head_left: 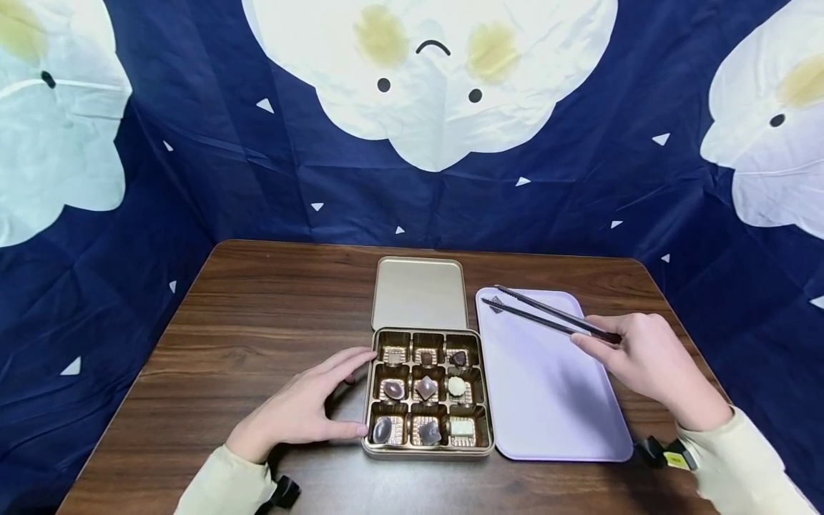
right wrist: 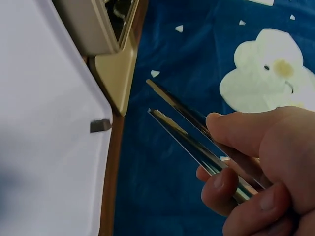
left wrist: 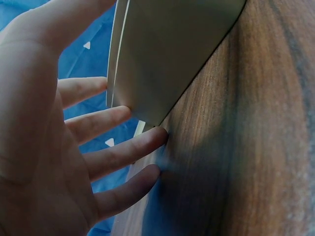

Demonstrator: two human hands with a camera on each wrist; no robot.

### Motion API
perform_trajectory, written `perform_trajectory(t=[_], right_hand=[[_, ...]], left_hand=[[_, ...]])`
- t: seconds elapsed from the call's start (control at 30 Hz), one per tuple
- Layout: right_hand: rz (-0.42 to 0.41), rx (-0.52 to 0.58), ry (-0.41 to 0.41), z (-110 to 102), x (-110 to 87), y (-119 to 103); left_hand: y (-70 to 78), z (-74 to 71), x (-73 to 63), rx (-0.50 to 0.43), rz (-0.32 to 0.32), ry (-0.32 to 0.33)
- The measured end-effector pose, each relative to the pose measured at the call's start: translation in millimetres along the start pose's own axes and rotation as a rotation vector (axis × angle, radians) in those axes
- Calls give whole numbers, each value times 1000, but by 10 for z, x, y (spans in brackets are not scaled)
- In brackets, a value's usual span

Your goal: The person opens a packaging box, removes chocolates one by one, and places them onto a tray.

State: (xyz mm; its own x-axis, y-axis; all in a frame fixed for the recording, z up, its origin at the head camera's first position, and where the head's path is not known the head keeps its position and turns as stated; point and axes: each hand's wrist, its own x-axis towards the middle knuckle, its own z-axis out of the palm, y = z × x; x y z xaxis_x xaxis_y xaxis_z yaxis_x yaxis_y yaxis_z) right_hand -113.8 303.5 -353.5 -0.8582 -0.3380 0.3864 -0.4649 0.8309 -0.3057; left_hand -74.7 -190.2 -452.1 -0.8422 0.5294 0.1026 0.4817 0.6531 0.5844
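A gold tin (head_left: 428, 452) of chocolates lies on the table, divided into several compartments that hold dark pieces and pale ones. My left hand (head_left: 302, 404) is at the tin's left side, fingers extended and thumb at the front left. In the left wrist view the spread fingers (left wrist: 118, 152) reach the tin's side wall (left wrist: 167, 54). My right hand (head_left: 650, 354) holds black metal tweezers (head_left: 541, 309) over the lilac tray (head_left: 547, 422), their tips apart. A dark square chocolate (right wrist: 100, 126) lies in the tray's back left corner; the right wrist view shows the tips raised away from it.
The tin's lid (head_left: 420, 293) lies behind the tin, and the tray stands against the tin's right side. Brown wooden table (head_left: 277, 307) extends to the left. A dark blue cloth (head_left: 212, 179) with white clouds hangs around the back and sides.
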Motion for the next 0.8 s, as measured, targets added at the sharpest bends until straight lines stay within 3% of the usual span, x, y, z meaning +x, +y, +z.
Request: perform_trajectory(t=[0.33,0.5,0.8], right_hand=[[-136,96,-45,-34,-1,-334],[-191,105,-107,-5,37,-478],[-205,81,-213,109,115,-620]], left_hand=[[-14,2,3,1,14,7],[-30,2,0,6,19,12],[-33,15,-3,16,20,10]])
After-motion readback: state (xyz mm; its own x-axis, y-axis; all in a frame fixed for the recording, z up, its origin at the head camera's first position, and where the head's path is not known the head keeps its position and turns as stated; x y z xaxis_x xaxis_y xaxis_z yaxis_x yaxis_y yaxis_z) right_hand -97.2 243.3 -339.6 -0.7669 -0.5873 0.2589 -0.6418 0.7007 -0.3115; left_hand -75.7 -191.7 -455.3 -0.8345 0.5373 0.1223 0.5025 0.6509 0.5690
